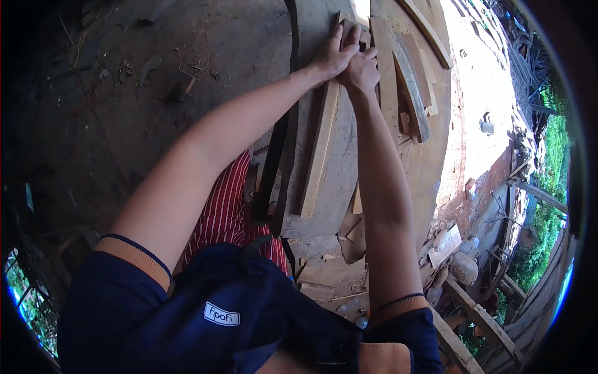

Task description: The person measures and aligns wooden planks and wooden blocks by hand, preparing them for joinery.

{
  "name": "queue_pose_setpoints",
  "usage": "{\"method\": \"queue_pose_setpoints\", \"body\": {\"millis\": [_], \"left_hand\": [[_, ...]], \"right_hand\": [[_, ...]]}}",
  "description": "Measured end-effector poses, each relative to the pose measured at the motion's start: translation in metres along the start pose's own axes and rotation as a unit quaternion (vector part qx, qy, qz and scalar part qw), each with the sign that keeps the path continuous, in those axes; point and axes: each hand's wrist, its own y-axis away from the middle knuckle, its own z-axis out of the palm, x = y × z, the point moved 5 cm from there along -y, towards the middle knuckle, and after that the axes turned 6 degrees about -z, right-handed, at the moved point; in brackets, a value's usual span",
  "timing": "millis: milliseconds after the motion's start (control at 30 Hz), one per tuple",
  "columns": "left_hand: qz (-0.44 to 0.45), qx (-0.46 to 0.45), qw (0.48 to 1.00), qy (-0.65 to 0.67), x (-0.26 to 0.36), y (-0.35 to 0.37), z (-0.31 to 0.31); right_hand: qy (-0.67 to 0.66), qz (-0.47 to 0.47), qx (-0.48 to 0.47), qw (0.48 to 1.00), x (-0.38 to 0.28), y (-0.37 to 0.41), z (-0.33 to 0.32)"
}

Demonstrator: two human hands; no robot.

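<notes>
Wooden plank (320, 146), far end beneath fingers (337, 38)

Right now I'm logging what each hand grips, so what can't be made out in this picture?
- Head view: whether the left hand and right hand grip or only press; their overlapping fingers hide it.
- Head view: the far end of the long plank, covered by both hands.
- Head view: the far side of the round wooden slab, cut off by the top edge.
- Head view: the clutter at lower right, too small and lens-warped.
</notes>
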Motion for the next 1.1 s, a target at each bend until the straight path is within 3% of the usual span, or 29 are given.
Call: {"method": "queue_pose_setpoints", "body": {"millis": [100, 167, 300, 433, 600, 833, 967, 1100], "left_hand": [[0.000, 0.007, 1.000, 0.016, -0.003, 0.102, 0.004], [-0.004, 0.021, 1.000, -0.019, 0.012, 0.185, 0.003], [-0.029, -0.004, 0.986, -0.162, 0.019, 0.319, -0.001], [-0.047, -0.002, 0.982, -0.181, 0.015, 0.379, -0.003], [-0.041, 0.012, 0.988, -0.149, 0.016, 0.309, -0.007], [0.059, 0.092, 0.991, -0.081, 0.001, 0.080, -0.010], [-0.052, 0.044, 0.991, -0.119, 0.002, -0.044, -0.014], [-0.070, 0.029, 0.980, -0.186, 0.007, -0.104, -0.010]], "right_hand": [[-0.030, -0.007, -0.008, 0.999, 0.000, 0.092, 0.010], [-0.020, -0.040, 0.046, 0.998, -0.005, 0.165, 0.010], [-0.025, -0.041, 0.034, 0.998, -0.011, 0.285, 0.018], [-0.063, -0.052, 0.034, 0.996, -0.019, 0.338, 0.018], [-0.080, -0.032, 0.008, 0.996, -0.018, 0.273, 0.015], [-0.011, -0.062, 0.069, 0.996, -0.014, 0.063, 0.007], [0.007, -0.041, 0.067, 0.997, -0.010, -0.047, -0.001], [-0.007, 0.011, 0.017, 1.000, -0.006, -0.102, -0.009]]}}
